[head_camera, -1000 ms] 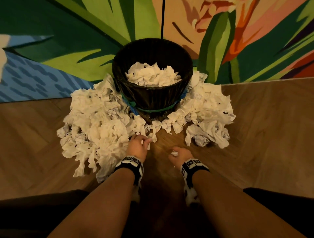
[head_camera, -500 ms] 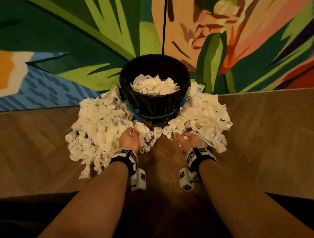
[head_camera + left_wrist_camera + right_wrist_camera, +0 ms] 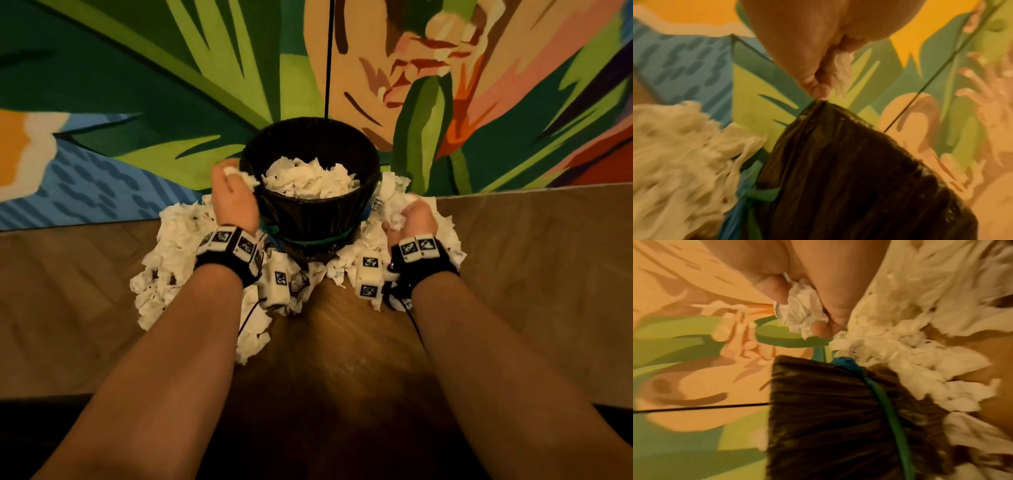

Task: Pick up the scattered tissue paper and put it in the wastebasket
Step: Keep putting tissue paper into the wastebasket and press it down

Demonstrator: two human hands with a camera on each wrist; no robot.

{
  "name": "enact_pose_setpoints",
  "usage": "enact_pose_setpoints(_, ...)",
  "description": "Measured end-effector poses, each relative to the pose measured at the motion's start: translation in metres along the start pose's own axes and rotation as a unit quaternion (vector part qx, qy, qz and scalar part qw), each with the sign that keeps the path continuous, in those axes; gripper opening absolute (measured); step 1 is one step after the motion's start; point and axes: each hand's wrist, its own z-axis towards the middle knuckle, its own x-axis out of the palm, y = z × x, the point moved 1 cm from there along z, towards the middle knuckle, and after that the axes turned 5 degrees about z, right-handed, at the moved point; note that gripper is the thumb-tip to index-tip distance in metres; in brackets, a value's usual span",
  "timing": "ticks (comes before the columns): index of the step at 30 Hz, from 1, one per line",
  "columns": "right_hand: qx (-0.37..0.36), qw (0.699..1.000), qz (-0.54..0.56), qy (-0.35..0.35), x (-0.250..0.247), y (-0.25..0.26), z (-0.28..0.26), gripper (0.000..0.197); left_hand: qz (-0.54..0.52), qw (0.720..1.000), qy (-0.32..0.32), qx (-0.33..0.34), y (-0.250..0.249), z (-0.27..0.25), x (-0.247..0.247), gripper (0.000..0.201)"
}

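The black wastebasket [image 3: 318, 212] stands on the wooden floor [image 3: 534, 274] against a painted wall [image 3: 137, 85] with green leaves and a flower. It is lined with a black bag, and a green band [image 3: 318, 240] goes around its lower part. Crumpled white tissue paper [image 3: 310, 180] already fills the inside of it. More tissue paper lies in heaps on the floor, one heap [image 3: 174, 246] at the left of the basket and another heap [image 3: 448, 236] at the right, both touching its wall.

The left hand [image 3: 233, 198] is raised beside the left rim of the wastebasket, with its fingers curled around a tissue wad [image 3: 231, 171]; the left wrist view shows this wad pinched just above the rim. The right hand [image 3: 416, 219] is lower, beside the right wall of the basket and over the right heap, and its fingers are closed around another tissue ball [image 3: 801, 314]. Both wrists wear black bands with white marker blocks.
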Motion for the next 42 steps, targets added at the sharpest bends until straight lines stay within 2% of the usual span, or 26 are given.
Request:
enact_pose_setpoints(2, -0.043, 0.997, 0.051, 0.031, 0.019, 0.016, -0.003, 0.034, 0.004, 0.997, 0.042, 0.062, -0.013, 0.003, 0.009, 0.018)
enact_pose_setpoints(4, -0.117, 0.99, -0.006, 0.077, 0.038, 0.027, -0.01, 0.035, 0.057, 0.988, 0.073, 0.121, -0.019, 0.004, 0.02, 0.015)
enact_pose_setpoints(6, -0.215, 0.966, -0.092, 0.115, 0.052, 0.03, -0.014, 0.034, 0.163, 0.969, 0.096, 0.158, -0.02, 0.005, 0.031, 0.013)
enact_pose_setpoints(8, -0.296, 0.93, -0.161, 0.147, 0.064, 0.025, -0.019, 0.034, 0.277, 0.933, 0.145, 0.176, -0.018, 0.004, 0.039, 0.01)
enact_pose_setpoints(10, -0.353, 0.894, -0.215, 0.173, 0.071, 0.018, -0.021, 0.034, 0.387, 0.884, 0.19, 0.182, -0.015, 0.003, 0.045, 0.021)
enact_pose_setpoints(12, -0.413, 0.84, -0.292, 0.196, 0.073, 0.009, -0.019, 0.033, 0.449, 0.849, 0.215, 0.178, -0.015, 0.002, 0.048, 0.042)
enact_pose_setpoints(14, -0.448, 0.775, -0.38, 0.234, 0.073, 0.002, -0.015, 0.032, 0.483, 0.829, 0.219, 0.178, -0.015, 0.001, 0.049, 0.052)
enact_pose_setpoints(17, -0.477, 0.657, -0.522, 0.26, 0.071, -0.01, -0.01, 0.031, 0.528, 0.797, 0.225, 0.187, -0.015, 0.0, 0.052, 0.055)
enact_pose_setpoints(18, -0.485, 0.62, -0.567, 0.244, 0.07, -0.015, -0.008, 0.037, 0.538, 0.79, 0.223, 0.191, -0.015, -0.001, 0.053, 0.054)
enact_pose_setpoints(19, -0.493, 0.597, -0.59, 0.226, 0.069, -0.019, -0.008, 0.043, 0.542, 0.787, 0.216, 0.198, -0.013, -0.002, 0.054, 0.054)
enact_pose_setpoints(20, -0.499, 0.595, -0.595, 0.206, 0.068, -0.022, -0.007, 0.045, 0.539, 0.791, 0.205, 0.204, -0.011, -0.003, 0.055, 0.054)
enact_pose_setpoints(23, -0.502, 0.628, -0.567, 0.179, 0.065, -0.027, -0.002, 0.031, 0.502, 0.817, 0.177, 0.223, -0.005, -0.003, 0.056, 0.049)
enact_pose_setpoints(24, -0.502, 0.628, -0.567, 0.177, 0.066, -0.027, -0.002, 0.03, 0.499, 0.818, 0.176, 0.223, -0.004, -0.002, 0.056, 0.05)
enact_pose_setpoints(28, -0.504, 0.6, -0.597, 0.172, 0.07, -0.029, 0.0, 0.052, 0.523, 0.806, 0.184, 0.208, -0.007, 0.0, 0.057, 0.056)
enact_pose_setpoints(30, -0.501, 0.607, -0.595, 0.165, 0.069, -0.029, -0.001, 0.057, 0.53, 0.806, 0.18, 0.193, -0.009, -0.003, 0.056, 0.056)
enact_pose_setpoints(32, -0.499, 0.607, -0.598, 0.156, 0.068, -0.028, -0.003, 0.056, 0.507, 0.826, 0.162, 0.186, -0.01, -0.007, 0.055, 0.05)
enact_pose_setpoints(34, -0.498, 0.602, -0.601, 0.17, 0.066, -0.025, -0.004, 0.052, 0.461, 0.857, 0.133, 0.187, -0.011, -0.011, 0.049, 0.041)
enact_pose_setpoints(35, -0.493, 0.61, -0.592, 0.185, 0.064, -0.024, -0.004, 0.049, 0.432, 0.874, 0.117, 0.189, -0.01, -0.012, 0.044, 0.037)
enact_pose_setpoints(36, -0.489, 0.628, -0.572, 0.199, 0.061, -0.022, -0.002, 0.047, 0.398, 0.892, 0.099, 0.19, -0.009, -0.012, 0.039, 0.034)
enact_pose_setpoints(38, -0.489, 0.683, -0.501, 0.208, 0.051, -0.017, 0.0, 0.044, 0.33, 0.925, 0.054, 0.18, -0.003, -0.008, 0.027, 0.03)
enact_pose_setpoints(42, -0.451, 0.811, -0.352, 0.12, 0.021, -0.015, 0.004, 0.036, 0.219, 0.971, -0.051, 0.083, 0.026, -0.002, 0.005, 0.032)
